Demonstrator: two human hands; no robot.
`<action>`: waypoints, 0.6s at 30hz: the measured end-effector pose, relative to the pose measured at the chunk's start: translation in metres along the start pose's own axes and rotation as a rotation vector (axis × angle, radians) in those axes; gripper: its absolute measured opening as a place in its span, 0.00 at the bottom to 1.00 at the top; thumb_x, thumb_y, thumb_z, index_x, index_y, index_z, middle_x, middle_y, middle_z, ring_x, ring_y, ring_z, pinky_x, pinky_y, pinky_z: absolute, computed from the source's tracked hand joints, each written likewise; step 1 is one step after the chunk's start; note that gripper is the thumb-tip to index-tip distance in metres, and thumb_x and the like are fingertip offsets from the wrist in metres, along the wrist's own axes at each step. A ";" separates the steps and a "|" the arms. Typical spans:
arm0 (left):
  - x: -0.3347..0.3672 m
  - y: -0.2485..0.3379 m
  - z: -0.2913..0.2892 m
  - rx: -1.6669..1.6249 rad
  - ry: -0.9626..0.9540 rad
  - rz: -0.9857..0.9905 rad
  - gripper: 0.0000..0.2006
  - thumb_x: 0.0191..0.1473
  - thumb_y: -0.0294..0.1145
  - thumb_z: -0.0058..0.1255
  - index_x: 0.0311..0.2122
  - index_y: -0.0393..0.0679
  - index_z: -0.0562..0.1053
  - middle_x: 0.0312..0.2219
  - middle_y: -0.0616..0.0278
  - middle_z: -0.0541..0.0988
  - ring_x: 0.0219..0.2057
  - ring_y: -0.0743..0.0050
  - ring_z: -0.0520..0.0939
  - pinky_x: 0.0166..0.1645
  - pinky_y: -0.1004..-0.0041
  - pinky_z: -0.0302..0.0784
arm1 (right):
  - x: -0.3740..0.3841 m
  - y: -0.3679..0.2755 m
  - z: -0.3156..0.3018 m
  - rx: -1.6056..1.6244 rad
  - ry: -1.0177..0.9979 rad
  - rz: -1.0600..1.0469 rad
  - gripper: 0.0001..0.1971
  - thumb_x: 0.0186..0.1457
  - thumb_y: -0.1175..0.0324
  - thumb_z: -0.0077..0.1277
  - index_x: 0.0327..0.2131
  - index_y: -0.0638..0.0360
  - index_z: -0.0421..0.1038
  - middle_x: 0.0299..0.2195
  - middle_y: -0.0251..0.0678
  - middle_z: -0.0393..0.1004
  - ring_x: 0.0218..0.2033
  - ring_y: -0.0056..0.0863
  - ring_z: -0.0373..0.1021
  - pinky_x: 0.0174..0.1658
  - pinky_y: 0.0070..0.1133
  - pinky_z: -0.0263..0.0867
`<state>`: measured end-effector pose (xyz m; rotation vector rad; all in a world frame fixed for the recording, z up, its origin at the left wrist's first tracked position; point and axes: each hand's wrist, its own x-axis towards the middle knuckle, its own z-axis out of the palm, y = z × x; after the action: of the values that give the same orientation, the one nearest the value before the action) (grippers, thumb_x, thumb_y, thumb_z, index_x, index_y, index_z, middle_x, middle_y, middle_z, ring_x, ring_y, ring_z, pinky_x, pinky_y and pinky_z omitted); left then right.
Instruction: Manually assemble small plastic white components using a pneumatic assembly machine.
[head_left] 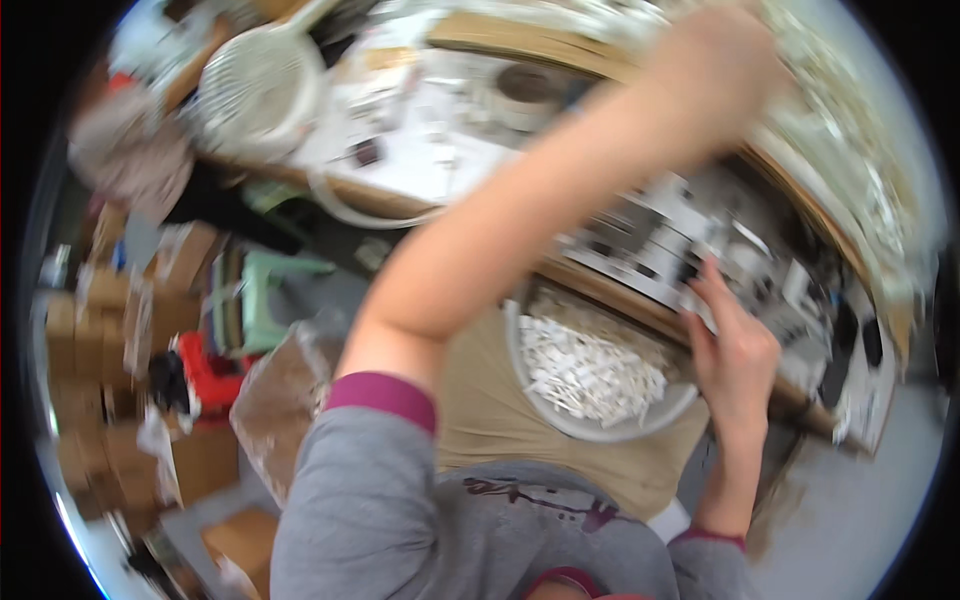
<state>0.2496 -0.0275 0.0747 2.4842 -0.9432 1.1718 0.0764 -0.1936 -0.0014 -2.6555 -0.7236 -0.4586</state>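
Observation:
My left arm reaches across the workbench to the far right. My left hand (722, 80), smeared by motion, is over a heap of clear, shiny plastic pieces (850, 130); its fingers cannot be made out. At the bench's front edge is my right hand (738, 355), fingers bent and thumb toward the index finger. Something small and pale seems to sit between them, too blurred to name. Just beyond its fingertips are small metal fixtures (745, 255) on the bench. Left of this hand, a round pale tub (600, 432) rests at my lap, filled with small white pieces (590, 375).
A white round fan (260, 88) stands at the far left of the bench, its cable (350, 212) looping over the front edge. Another person's sleeve (130, 150) is beyond it. A green stool (270, 300), a red item (210, 375) and cardboard boxes (100, 350) fill the left floor.

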 end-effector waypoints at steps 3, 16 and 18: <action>-0.017 0.031 -0.029 -0.457 0.369 -0.155 0.07 0.45 0.33 0.56 0.24 0.39 0.78 0.30 0.50 0.77 0.32 0.51 0.82 0.36 0.62 0.80 | -0.003 0.005 0.001 -0.033 -0.038 0.029 0.29 0.49 0.74 0.61 0.58 0.57 0.68 0.39 0.41 0.80 0.31 0.37 0.77 0.34 0.26 0.72; -0.120 0.088 -0.080 -0.940 0.171 -0.209 0.10 0.43 0.26 0.61 0.32 0.35 0.75 0.45 0.50 0.71 0.33 0.51 0.80 0.40 0.61 0.77 | 0.247 0.156 -0.049 0.052 0.034 -0.004 0.21 0.64 0.58 0.50 0.54 0.60 0.69 0.50 0.37 0.73 0.52 0.27 0.66 0.53 0.25 0.63; -0.138 0.094 -0.074 -0.943 0.117 -0.219 0.10 0.43 0.25 0.61 0.34 0.36 0.75 0.47 0.51 0.71 0.34 0.51 0.80 0.40 0.60 0.76 | 0.281 0.164 -0.007 -0.103 0.143 -0.213 0.22 0.63 0.56 0.49 0.55 0.57 0.68 0.52 0.39 0.71 0.55 0.33 0.65 0.55 0.29 0.60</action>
<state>0.0798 -0.0027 0.0131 1.6771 -0.8769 0.5756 0.3923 -0.2105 0.0746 -2.6163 -0.9652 -0.7540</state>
